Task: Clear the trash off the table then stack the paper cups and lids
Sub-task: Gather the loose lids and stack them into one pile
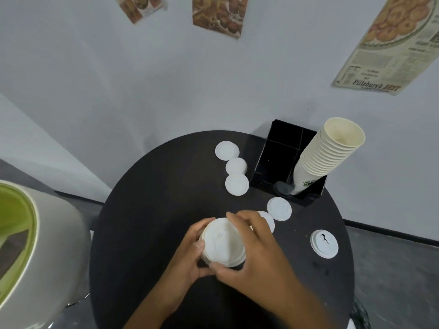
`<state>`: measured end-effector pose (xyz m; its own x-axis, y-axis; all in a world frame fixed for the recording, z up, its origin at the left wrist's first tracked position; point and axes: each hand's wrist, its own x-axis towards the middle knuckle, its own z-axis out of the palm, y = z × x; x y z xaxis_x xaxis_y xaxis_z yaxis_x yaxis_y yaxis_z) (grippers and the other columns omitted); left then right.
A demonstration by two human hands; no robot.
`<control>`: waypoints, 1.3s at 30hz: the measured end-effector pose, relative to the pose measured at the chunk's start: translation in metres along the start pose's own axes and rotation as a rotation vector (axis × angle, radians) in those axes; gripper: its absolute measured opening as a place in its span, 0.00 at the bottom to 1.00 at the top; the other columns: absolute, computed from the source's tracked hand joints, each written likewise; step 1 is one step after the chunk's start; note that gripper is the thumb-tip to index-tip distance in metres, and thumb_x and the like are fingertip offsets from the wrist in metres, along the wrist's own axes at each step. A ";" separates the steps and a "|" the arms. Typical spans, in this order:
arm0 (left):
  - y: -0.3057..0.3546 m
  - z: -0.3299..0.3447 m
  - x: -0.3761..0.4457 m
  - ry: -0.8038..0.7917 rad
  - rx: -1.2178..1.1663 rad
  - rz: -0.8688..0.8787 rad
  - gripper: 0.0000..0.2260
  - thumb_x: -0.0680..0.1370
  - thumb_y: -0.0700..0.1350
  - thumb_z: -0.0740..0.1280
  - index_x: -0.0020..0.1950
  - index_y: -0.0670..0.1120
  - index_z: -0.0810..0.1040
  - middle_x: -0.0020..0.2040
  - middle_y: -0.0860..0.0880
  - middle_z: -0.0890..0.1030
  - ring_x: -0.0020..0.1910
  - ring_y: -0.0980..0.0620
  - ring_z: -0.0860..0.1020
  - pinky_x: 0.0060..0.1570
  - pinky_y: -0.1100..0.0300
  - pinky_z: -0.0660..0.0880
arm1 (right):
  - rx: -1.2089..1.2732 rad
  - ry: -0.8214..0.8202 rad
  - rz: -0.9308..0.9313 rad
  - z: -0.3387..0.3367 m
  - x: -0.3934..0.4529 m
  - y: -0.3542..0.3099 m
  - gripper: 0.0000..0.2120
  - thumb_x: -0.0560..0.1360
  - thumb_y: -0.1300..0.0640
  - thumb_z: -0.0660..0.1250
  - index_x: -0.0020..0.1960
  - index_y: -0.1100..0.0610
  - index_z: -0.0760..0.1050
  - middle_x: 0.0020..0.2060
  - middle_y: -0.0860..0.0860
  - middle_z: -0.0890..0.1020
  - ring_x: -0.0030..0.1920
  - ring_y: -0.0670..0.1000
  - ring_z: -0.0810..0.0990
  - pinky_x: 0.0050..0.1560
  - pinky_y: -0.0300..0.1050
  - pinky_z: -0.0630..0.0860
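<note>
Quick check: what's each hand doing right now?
Left hand: grips the stack of lids.
Right hand: fingers curled round the same stack.

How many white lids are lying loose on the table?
6: three in a row beside the black holder, one near its front, one half hidden behind the right hand, one alone at right. More are stacked in the hands.

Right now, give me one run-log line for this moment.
stage: stacking lids | left hand and right hand: gripping stack of white round lids | loose lids on round black table: yes | tall paper cup stack: in black holder
</note>
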<state>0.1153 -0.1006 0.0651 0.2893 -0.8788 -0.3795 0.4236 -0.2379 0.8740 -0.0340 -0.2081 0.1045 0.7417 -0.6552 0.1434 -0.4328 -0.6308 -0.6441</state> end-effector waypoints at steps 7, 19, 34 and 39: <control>0.015 -0.057 -0.034 -0.078 0.035 0.003 0.28 0.74 0.56 0.72 0.74 0.58 0.71 0.72 0.50 0.77 0.70 0.43 0.78 0.63 0.34 0.78 | 0.068 0.102 0.047 0.053 -0.010 -0.059 0.40 0.65 0.39 0.76 0.73 0.49 0.70 0.67 0.36 0.66 0.67 0.45 0.73 0.59 0.32 0.74; 0.048 -0.155 -0.089 -0.222 0.176 0.018 0.29 0.70 0.51 0.74 0.72 0.54 0.75 0.67 0.53 0.81 0.68 0.50 0.79 0.63 0.52 0.79 | 0.041 0.353 0.206 0.142 -0.033 -0.165 0.36 0.54 0.30 0.68 0.62 0.35 0.74 0.58 0.37 0.78 0.54 0.38 0.78 0.49 0.32 0.76; 0.038 -0.135 -0.053 -0.296 0.205 0.014 0.39 0.57 0.51 0.77 0.68 0.46 0.76 0.61 0.53 0.85 0.66 0.41 0.80 0.53 0.52 0.82 | 0.303 0.589 0.403 0.077 -0.036 -0.115 0.21 0.68 0.44 0.73 0.61 0.40 0.79 0.61 0.41 0.78 0.59 0.46 0.79 0.50 0.35 0.76; 0.025 -0.142 -0.041 -0.213 0.091 -0.080 0.42 0.49 0.51 0.82 0.63 0.47 0.79 0.56 0.51 0.87 0.62 0.42 0.82 0.50 0.52 0.84 | 0.371 0.626 0.571 0.086 -0.024 -0.069 0.20 0.72 0.56 0.78 0.59 0.41 0.76 0.56 0.36 0.77 0.57 0.42 0.78 0.48 0.39 0.78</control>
<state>0.2360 -0.0120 0.0594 0.0662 -0.9208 -0.3845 0.3557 -0.3382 0.8713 0.0226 -0.1132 0.0813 0.0073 -0.9992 0.0401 -0.3753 -0.0399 -0.9261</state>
